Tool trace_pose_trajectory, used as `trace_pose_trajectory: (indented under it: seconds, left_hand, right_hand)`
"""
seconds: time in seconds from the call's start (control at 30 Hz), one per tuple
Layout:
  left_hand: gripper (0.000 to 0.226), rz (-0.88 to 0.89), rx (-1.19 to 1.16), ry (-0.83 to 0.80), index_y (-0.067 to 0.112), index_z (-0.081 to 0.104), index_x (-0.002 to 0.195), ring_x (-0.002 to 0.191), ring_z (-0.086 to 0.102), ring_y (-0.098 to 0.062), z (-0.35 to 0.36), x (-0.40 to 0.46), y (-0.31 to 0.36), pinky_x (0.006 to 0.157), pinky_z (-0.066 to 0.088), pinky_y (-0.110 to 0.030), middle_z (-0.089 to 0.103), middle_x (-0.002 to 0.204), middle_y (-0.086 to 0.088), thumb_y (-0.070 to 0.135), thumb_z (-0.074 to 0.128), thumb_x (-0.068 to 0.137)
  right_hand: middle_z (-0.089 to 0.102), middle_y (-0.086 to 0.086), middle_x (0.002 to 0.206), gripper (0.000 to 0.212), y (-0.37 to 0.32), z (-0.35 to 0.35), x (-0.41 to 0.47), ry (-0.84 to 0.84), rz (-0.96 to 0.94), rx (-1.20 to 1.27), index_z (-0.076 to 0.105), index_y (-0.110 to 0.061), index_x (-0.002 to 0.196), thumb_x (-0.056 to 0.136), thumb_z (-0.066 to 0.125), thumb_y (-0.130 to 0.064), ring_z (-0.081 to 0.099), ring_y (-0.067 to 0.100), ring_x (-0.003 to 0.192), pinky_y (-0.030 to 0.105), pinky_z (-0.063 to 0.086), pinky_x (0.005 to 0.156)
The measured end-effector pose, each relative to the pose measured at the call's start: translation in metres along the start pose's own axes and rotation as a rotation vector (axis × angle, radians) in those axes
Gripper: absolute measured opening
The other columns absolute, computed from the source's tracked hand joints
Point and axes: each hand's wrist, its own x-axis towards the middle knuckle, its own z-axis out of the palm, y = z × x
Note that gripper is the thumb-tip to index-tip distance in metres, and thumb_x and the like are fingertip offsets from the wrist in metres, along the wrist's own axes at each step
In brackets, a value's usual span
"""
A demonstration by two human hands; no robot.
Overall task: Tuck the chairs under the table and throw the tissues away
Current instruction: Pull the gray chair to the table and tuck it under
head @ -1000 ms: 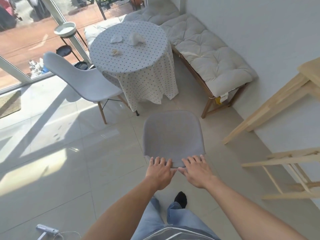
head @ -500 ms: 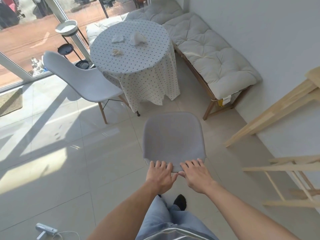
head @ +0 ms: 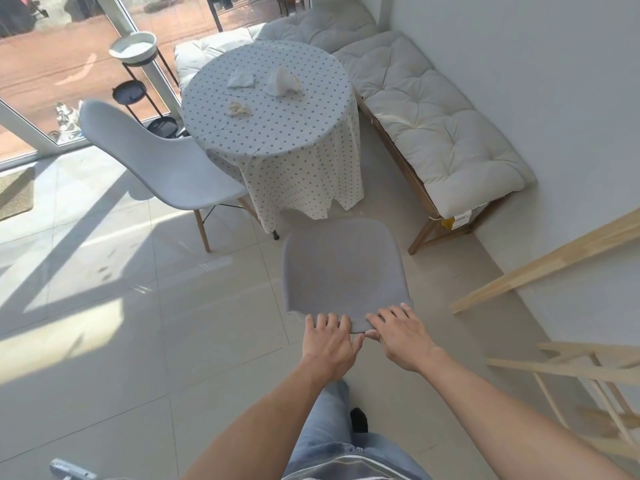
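Observation:
A grey fabric chair (head: 341,268) stands in front of me, its seat facing the round table (head: 277,133) covered in a dotted cloth. My left hand (head: 329,344) and my right hand (head: 401,337) both grip the top edge of its backrest, side by side. The chair's front edge is close to the hanging cloth. A white plastic chair (head: 156,161) with wooden legs stands at the table's left, pulled out. Three crumpled tissues lie on the tabletop: a flat tissue (head: 240,79), a larger tissue (head: 285,81) and a small tissue (head: 239,108).
A cushioned wooden bench (head: 433,126) runs along the right wall behind the table. Wooden frames (head: 554,261) lean at the right. A black plant stand (head: 135,64) with a white bowl is by the window. A doormat (head: 15,194) lies at left.
The grey chair and both hands have moved forward toward the table; its front edge now nearly meets the cloth. The view has moved closer with them.

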Motion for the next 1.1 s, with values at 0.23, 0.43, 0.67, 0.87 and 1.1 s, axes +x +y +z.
trace_pose_trajectory:
  seconds: [0.23, 0.43, 0.67, 0.87, 1.1]
  left_hand:
    - [0.064, -0.05, -0.046, 0.005, 0.015, 0.053, 0.132, 0.117, 0.056, -0.039, -0.025, 0.058, -0.025, 0.108, 0.036, -0.057, 0.062, 0.129, -0.015, 0.064, 0.019, 0.106]
    - [0.066, -0.08, -0.066, 0.003, 0.014, 0.052, 0.134, 0.121, 0.054, -0.041, -0.039, 0.099, -0.052, 0.112, 0.034, -0.059, 0.061, 0.133, -0.017, 0.064, 0.02, 0.106]
    - [0.066, -0.146, -0.11, -0.001, 0.013, 0.052, 0.135, 0.124, 0.054, -0.041, -0.06, 0.15, -0.073, 0.116, 0.031, -0.059, 0.061, 0.134, -0.017, 0.064, 0.02, 0.106]
    - [0.068, -0.194, -0.146, -0.032, 0.013, 0.05, 0.136, 0.127, 0.052, -0.041, -0.081, 0.192, -0.083, 0.118, 0.029, -0.059, 0.059, 0.136, -0.017, 0.064, 0.018, 0.106]
    - [0.068, -0.258, -0.211, -0.064, 0.014, 0.048, 0.14, 0.132, 0.05, -0.04, -0.103, 0.239, -0.092, 0.12, 0.027, -0.057, 0.057, 0.14, -0.015, 0.065, 0.018, 0.105]
  right_hand:
    - [0.059, 0.004, 0.134, 0.048, 0.021, -0.038, 0.063, -0.019, 0.0, -0.025, 0.045, -0.025, 0.142, 0.108, 0.026, -0.052, 0.049, 0.031, 0.128, 0.05, 0.026, 0.118]
    - [0.056, 0.006, 0.137, 0.047, 0.029, -0.067, 0.112, -0.055, -0.014, -0.026, 0.042, -0.025, 0.144, 0.108, 0.026, -0.05, 0.046, 0.032, 0.131, 0.051, 0.025, 0.12]
    - [0.057, 0.006, 0.135, 0.044, 0.053, -0.097, 0.172, -0.044, -0.089, -0.027, 0.042, -0.026, 0.144, 0.109, 0.028, -0.049, 0.048, 0.032, 0.128, 0.051, 0.028, 0.118]
    - [0.056, 0.005, 0.138, 0.044, 0.078, -0.125, 0.217, -0.079, -0.132, -0.021, 0.042, -0.027, 0.146, 0.109, 0.031, -0.049, 0.046, 0.032, 0.132, 0.049, 0.025, 0.12]
    - [0.054, 0.007, 0.142, 0.046, 0.105, -0.155, 0.263, -0.103, -0.183, -0.031, 0.041, -0.026, 0.147, 0.109, 0.03, -0.05, 0.045, 0.032, 0.133, 0.049, 0.024, 0.12]
